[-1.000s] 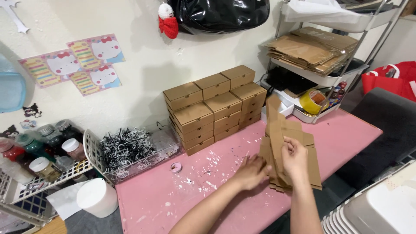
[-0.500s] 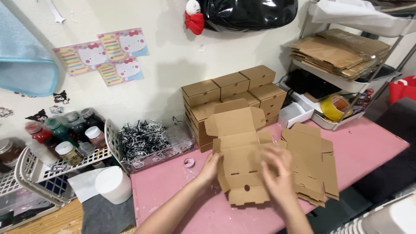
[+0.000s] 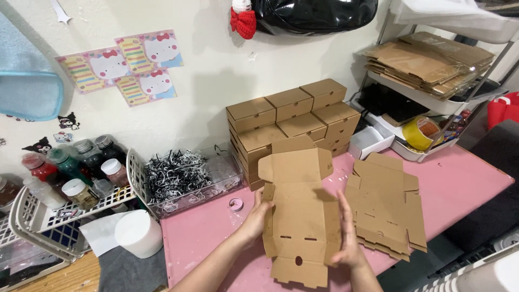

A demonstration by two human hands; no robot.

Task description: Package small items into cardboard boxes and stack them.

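A flat, die-cut brown cardboard box blank (image 3: 300,208) is held over the pink table (image 3: 200,238), its printed slots toward me. My left hand (image 3: 257,216) grips its left edge and my right hand (image 3: 346,238) presses flat against its right edge. Just right of it lies a stack of more flat blanks (image 3: 386,203) on the table. Behind the blank stand several folded brown boxes (image 3: 292,121) piled against the wall.
A clear tray of black-and-white shredded paper (image 3: 181,176) sits left of the boxes. A white wire basket of jars (image 3: 65,184) and a white tape roll (image 3: 138,232) are at far left. A wire shelf (image 3: 432,70) with flat cardboard and yellow tape (image 3: 424,132) stands at right.
The single blank has been lifted off the stack, brought in front of me and turned flat between both hands. My view has shifted left and down.
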